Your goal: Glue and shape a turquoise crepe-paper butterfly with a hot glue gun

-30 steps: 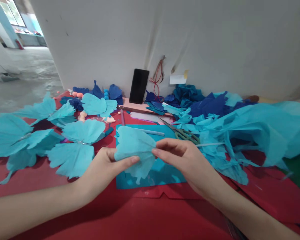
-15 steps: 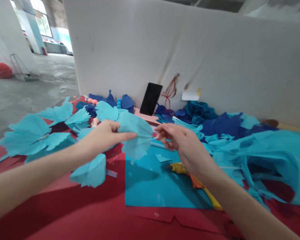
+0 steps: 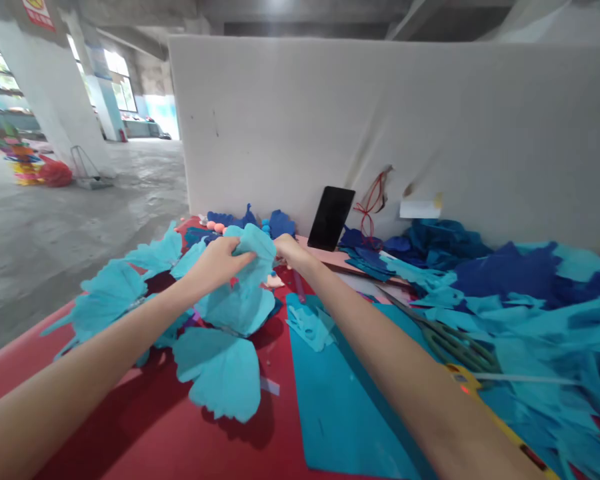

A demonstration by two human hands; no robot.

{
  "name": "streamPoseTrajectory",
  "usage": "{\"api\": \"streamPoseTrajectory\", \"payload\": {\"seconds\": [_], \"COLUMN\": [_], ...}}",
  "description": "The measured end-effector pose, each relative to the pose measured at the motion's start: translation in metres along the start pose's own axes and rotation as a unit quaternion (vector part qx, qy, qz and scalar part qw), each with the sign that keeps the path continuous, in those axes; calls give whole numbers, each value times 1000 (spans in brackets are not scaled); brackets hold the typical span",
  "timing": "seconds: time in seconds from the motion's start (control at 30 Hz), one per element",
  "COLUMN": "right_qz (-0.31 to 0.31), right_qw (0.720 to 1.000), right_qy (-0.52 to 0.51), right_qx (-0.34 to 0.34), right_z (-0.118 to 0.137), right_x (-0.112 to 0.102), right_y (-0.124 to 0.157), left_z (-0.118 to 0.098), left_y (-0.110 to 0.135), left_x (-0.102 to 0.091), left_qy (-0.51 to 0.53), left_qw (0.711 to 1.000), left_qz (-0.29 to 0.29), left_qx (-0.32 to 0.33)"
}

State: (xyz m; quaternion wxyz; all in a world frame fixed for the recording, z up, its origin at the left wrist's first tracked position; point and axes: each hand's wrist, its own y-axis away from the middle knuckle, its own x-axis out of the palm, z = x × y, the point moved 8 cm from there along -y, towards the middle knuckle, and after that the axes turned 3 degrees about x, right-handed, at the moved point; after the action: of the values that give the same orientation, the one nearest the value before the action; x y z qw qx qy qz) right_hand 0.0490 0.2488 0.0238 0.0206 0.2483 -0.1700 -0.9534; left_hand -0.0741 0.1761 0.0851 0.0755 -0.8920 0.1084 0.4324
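Observation:
My left hand (image 3: 225, 260) is closed on a light blue butterfly wing piece (image 3: 257, 250) of thin paper or cloth, the thumb lying across its front. More light blue wings (image 3: 223, 370) hang below and in front of it; whether they are joined to the held piece I cannot tell. My right hand (image 3: 289, 248) reaches forward just right of the held piece, fingers turned away and mostly hidden. Finished-looking light blue butterflies (image 3: 113, 290) lie to the left. Coral beads (image 3: 216, 227) show behind my left hand.
Scissors (image 3: 460, 347) and a yellow glue gun (image 3: 465, 380) lie to the right, beside heaped light blue scraps (image 3: 540, 333). A blue sheet (image 3: 350, 413) covers part of the red table (image 3: 145, 433). A dark phone (image 3: 331, 218) leans against the white panel (image 3: 290, 120).
My right hand has moved forward and left, past the edge of the held piece. The view has turned left; the scissors now show and the blue sheet sits farther right.

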Motion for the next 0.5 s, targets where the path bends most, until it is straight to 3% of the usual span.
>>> {"api": "streamPoseTrajectory", "payload": {"seconds": [0.2,0.33,0.5], "right_qz": [-2,-2,46], "right_qw": [999,994,980], "right_qy": [-22,-33,-30], "right_qx": [-35,-104,-189], "right_z": [6,18,42], "right_x": [-1,-19,-30], "right_y": [6,22,54], "left_z": [1,-2,-11], "left_y": [-2,-2,6], "left_x": [-6,-14,-29], "left_qy": [11,71,179], "left_qw": [999,995,977], "left_qz": [-28,-57,-104], "left_qx": [17,29,53]}}
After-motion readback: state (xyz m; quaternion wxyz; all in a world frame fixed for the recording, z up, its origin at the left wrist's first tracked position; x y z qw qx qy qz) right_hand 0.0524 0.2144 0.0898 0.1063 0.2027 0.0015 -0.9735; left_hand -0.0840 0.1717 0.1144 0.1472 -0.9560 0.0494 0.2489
